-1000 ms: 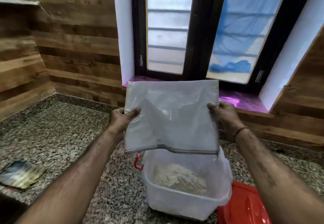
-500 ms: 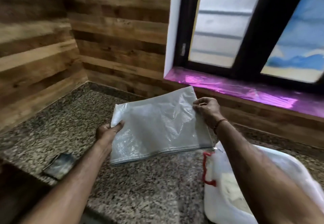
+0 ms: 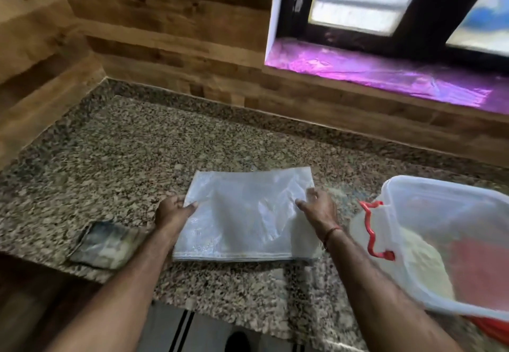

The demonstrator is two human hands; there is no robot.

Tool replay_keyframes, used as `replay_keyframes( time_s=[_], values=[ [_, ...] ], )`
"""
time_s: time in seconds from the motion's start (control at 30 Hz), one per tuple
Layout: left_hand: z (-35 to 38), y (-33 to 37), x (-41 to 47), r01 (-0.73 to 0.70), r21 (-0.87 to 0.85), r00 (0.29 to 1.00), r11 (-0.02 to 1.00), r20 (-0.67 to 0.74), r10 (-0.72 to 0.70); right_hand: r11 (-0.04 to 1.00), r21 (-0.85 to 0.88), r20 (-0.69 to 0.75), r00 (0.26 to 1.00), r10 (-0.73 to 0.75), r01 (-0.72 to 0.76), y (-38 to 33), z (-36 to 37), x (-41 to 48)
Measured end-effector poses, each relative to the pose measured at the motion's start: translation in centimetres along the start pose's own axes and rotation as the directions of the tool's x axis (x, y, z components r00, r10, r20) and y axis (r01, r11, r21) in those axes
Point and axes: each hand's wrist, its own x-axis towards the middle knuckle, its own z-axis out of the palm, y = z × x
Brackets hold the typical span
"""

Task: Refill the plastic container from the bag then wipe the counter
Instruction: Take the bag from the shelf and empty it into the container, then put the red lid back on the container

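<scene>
Counter (image 3: 137, 145) first: speckled granite hides powder, so you'll likely miss spills when you wipe. I can't make out any on it from here.

Plastic container (image 3: 451, 208) sits at your right, lid off, whitish powder heaped inside, red latch (image 3: 370, 230) facing the bag. It's near your right forearm, so a careless elbow swing could shove or tip it. It looks only part full, though the view is blurred.

Bag (image 3: 245, 214) lies flat on the counter in front of you, just left of the container, looks empty. Any residue inside could puff out if you press or fold it hard.

Cloth (image 3: 106, 244) is at the counter's front edge, left of the bag. It could slide off if nudged.

Left hand (image 3: 172, 214): curled, thumb on top, pinching the bag's left edge.

Right hand (image 3: 316, 208): fingers bent, clamping the bag's right edge.
</scene>
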Motion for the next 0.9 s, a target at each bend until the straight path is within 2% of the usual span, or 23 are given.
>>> replay_keyframes(
  time_s=[0.1, 0.27, 0.43, 0.53, 0.63, 0.77, 0.9],
  values=[
    [1.5, -1.1, -0.3, -0.038, 0.093, 0.998, 0.995, 0.05, 0.033, 0.995, -0.093, 0.021, 0.999, 0.036, -0.034, 2.9, 0.5, -0.3],
    [3.2, -2.4, -0.9, -0.08, 0.212, 0.996, 0.974, 0.052, 0.071, 0.939, -0.342, 0.051, 0.997, 0.057, -0.036, 5.9, 1.4, -1.0],
    [3.7, -1.9, -1.9, -0.082, 0.288, 0.997, 0.954, 0.02, 0.08, 0.921, -0.387, 0.033, 0.998, 0.06, -0.042, 4.9, 1.2, -2.2],
    [4.3, 0.8, -3.3, -0.15, 0.384, 0.982, 0.911, -0.051, 0.183, 0.957, -0.288, 0.037, 0.999, -0.016, 0.026, 2.7, 0.9, -3.4],
    [5.5, 5.5, -5.1, -0.304, 0.317, 0.944, 0.898, -0.028, 0.329, 0.973, -0.133, 0.015, 0.982, -0.191, 0.191, -0.5, -0.1, -4.5],
    [7.9, 12.3, -8.3, -0.486, 0.221, 0.866, 0.846, -0.007, 0.499, 0.917, 0.035, -0.096, 0.915, -0.393, 0.398, -4.7, -4.5, -5.6],
    [11.2, 18.3, -13.9, -0.629, 0.168, 0.77, 0.76, 0.0, 0.638, 0.85, 0.106, -0.241, 0.843, -0.481, 0.515, -4.8, -12.4, -6.2]
  ],
)
